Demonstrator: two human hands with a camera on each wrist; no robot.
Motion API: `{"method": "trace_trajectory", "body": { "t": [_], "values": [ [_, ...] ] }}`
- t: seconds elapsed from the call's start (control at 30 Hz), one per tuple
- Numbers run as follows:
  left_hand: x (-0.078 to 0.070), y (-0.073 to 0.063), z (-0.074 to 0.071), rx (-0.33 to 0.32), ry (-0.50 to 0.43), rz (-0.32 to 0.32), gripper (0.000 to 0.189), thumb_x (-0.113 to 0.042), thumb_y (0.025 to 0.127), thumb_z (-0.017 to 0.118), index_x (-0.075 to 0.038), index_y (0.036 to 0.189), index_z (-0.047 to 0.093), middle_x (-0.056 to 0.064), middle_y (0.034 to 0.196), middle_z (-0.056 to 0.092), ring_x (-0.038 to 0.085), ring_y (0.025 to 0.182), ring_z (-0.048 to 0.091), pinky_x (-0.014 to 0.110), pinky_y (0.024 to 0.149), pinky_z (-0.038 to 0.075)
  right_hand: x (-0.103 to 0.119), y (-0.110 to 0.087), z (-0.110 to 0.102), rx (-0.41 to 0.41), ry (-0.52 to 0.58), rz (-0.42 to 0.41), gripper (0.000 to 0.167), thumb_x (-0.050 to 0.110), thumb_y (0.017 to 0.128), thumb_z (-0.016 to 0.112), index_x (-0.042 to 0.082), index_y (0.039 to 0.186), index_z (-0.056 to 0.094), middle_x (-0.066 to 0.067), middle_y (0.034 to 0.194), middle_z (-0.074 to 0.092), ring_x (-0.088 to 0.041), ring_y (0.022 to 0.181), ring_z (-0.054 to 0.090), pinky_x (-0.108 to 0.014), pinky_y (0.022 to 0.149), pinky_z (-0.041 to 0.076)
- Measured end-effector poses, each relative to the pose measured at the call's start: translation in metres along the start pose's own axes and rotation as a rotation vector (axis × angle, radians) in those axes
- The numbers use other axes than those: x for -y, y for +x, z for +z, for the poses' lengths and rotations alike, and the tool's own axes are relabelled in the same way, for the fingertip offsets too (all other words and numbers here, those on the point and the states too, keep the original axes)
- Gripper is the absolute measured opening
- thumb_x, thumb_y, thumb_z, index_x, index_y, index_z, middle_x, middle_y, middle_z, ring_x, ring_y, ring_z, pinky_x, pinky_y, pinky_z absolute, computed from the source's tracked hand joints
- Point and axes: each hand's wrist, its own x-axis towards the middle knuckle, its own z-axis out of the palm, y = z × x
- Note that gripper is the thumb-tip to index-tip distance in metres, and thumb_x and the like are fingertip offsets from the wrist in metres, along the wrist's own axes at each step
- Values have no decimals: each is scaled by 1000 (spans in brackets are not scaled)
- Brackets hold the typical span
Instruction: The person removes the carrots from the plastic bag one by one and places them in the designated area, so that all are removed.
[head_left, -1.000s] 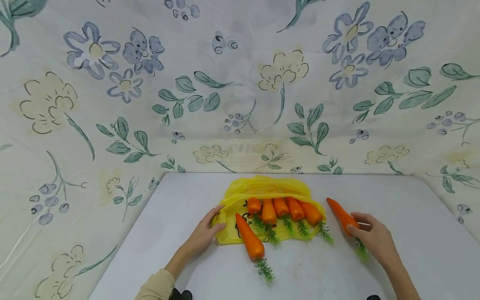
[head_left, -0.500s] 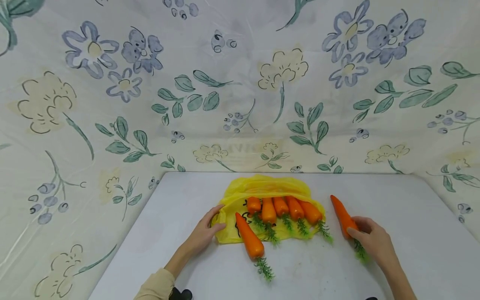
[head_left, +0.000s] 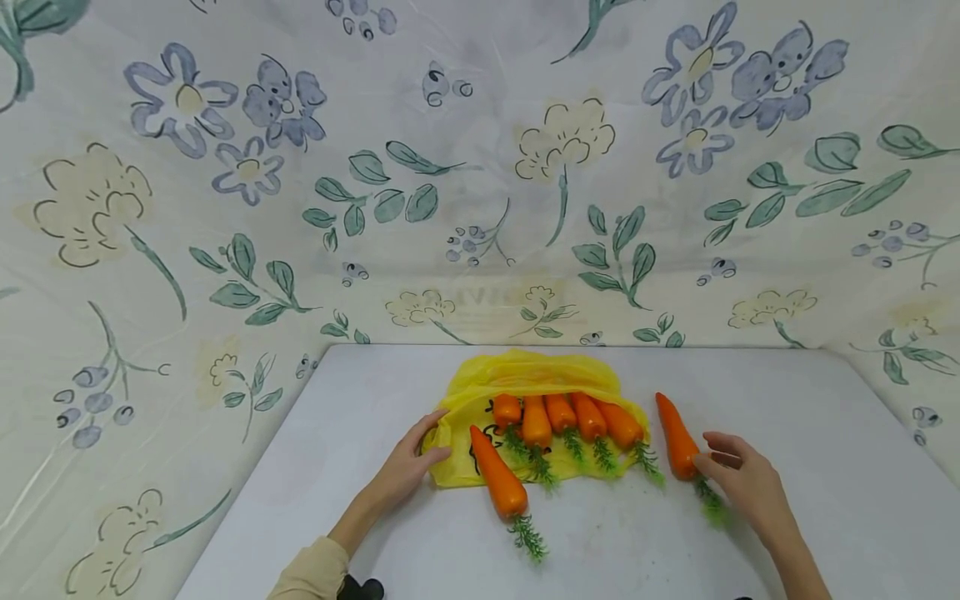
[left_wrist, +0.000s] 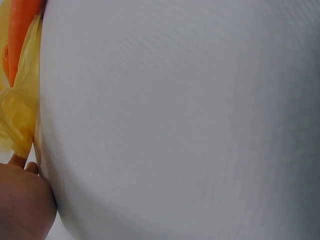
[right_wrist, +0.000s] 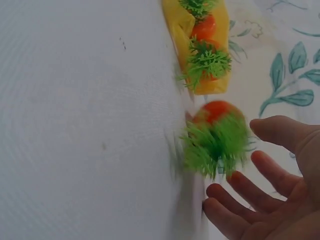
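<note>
A yellow plastic bag [head_left: 465,467] lies on the table with several orange toy carrots [head_left: 536,421] half inside its mouth, green tops outward. My left hand [head_left: 408,458] grips the bag's left edge, thumb in front; some of its fingertips are hidden. Across the bag's front left slants another carrot [head_left: 501,475], its top on the table. To the right of the bag lies a separate carrot [head_left: 677,437], tip pointing away. Beside it my right hand [head_left: 746,479] is spread, and in the right wrist view the fingers [right_wrist: 270,172] have nothing between them.
The white table [head_left: 600,550] ends at the back against a flower-patterned curtain [head_left: 480,208]. A small black object [head_left: 362,588] shows by the left forearm at the bottom edge.
My right hand held the separate carrot, turned it a little more upright and let it go; its fingers are now apart from it. The left hand and bag have stayed still.
</note>
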Motion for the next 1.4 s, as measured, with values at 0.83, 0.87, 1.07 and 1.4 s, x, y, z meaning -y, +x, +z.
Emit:
{"method": "trace_trajectory", "body": {
  "t": [0.83, 0.87, 1.07, 1.4],
  "values": [
    [0, -1, 0, -2, -11, 21, 60, -20, 96, 59, -22, 152, 38, 11, 162, 26, 35, 151, 17, 57, 120, 11, 17, -7, -4, -26, -19, -92, 66, 41, 97, 60, -1, 145, 41, -28, 147, 44, -45, 130, 46, -57, 106, 41],
    [0, -1, 0, -2, -10, 22, 60, -20, 96, 59, -22, 152, 38, 11, 162, 26, 35, 151, 17, 57, 120, 11, 19, -7, -4, -24, -13, -91, 66, 41, 97, 60, 0, 145, 41, -28, 147, 44, -45, 131, 46, -57, 106, 41],
    [0, -1, 1, -1, -6, 22, 60, -20, 96, 59, -22, 152, 37, 11, 162, 26, 35, 151, 17, 57, 120, 12, 27, -11, 3, -23, 28, -131, 59, 30, 97, 62, 0, 143, 44, -25, 146, 46, -43, 130, 47, -54, 107, 41],
    [-2, -2, 1, -5, -14, 14, 60, -21, 96, 59, -21, 152, 38, 11, 162, 27, 35, 151, 17, 58, 120, 12, 55, -19, 31, -20, 72, -177, 58, 20, 93, 67, 2, 143, 45, -22, 146, 47, -39, 131, 47, -51, 107, 42]
  ]
}}
